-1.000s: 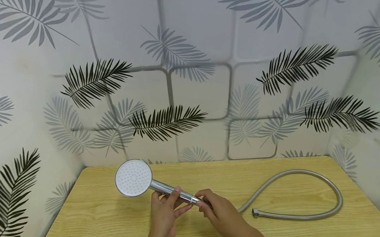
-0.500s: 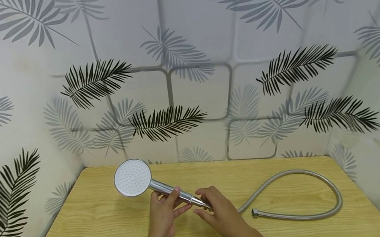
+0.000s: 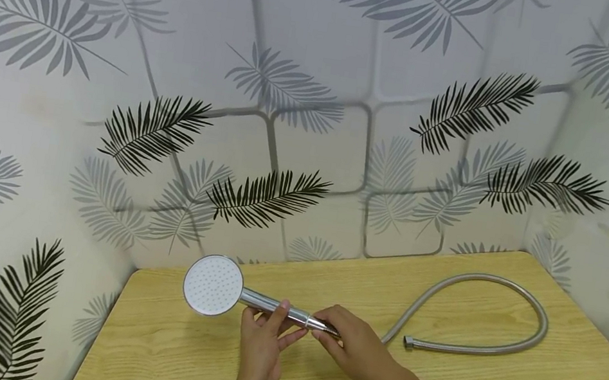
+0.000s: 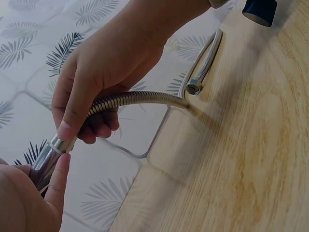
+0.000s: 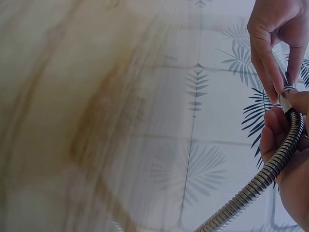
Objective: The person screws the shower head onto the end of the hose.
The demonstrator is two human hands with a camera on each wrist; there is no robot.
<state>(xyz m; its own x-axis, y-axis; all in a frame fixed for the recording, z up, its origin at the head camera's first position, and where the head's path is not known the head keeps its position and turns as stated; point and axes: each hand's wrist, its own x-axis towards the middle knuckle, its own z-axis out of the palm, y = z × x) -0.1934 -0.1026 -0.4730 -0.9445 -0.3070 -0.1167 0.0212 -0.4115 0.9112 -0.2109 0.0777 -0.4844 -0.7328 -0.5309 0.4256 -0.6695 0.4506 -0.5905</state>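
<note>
A chrome hand shower [image 3: 213,284] with a round white spray face points left, raised over the table in the head view. My left hand [image 3: 260,349] holds its handle, the thumb lying along the front. At the handle's lower end is the chrome connector [image 3: 316,323] of a ribbed metal shower hose [image 3: 541,314]. My right hand [image 3: 361,347] pinches this connector between thumb and fingers. In the left wrist view the hose [image 4: 140,98] runs out from under the right palm. The right wrist view shows both hands meeting at the joint, the hose [image 5: 251,188] curving below.
The hose loops across the right side of the wooden table [image 3: 170,353], its free end with a hex nut [image 3: 408,341] lying inward. A leaf-patterned wall [image 3: 316,146] stands behind the table. A dark object [image 4: 260,12] shows at the left wrist view's top.
The right fingers came off the connector half a second ago, spread apart, and now grip it again. The left hand and the hand shower have stayed nearly still.
</note>
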